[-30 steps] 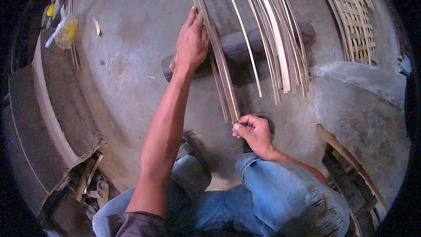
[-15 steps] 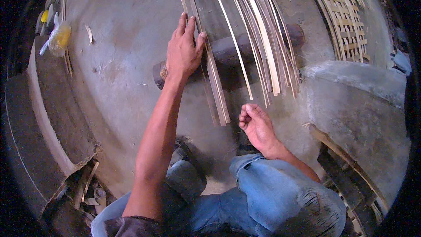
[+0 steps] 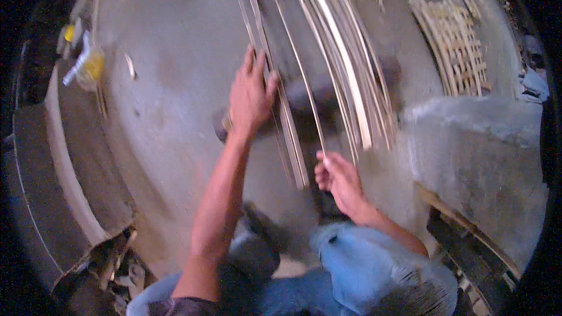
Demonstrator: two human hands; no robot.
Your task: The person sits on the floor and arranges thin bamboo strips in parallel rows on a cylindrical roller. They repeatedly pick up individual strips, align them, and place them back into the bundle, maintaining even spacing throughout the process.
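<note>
Bamboo strips point(image 3: 328, 64) under left hand point(image 3: 250, 96)

I'm seeing one package: a clear bag point(image 3: 89, 65) with yellow contents, lying on the floor at far left.

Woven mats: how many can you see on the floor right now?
1. A woven mat lies flat on the concrete floor at upper right, beyond the loose bamboo strips. Others may be hidden past the dark rim.
</note>
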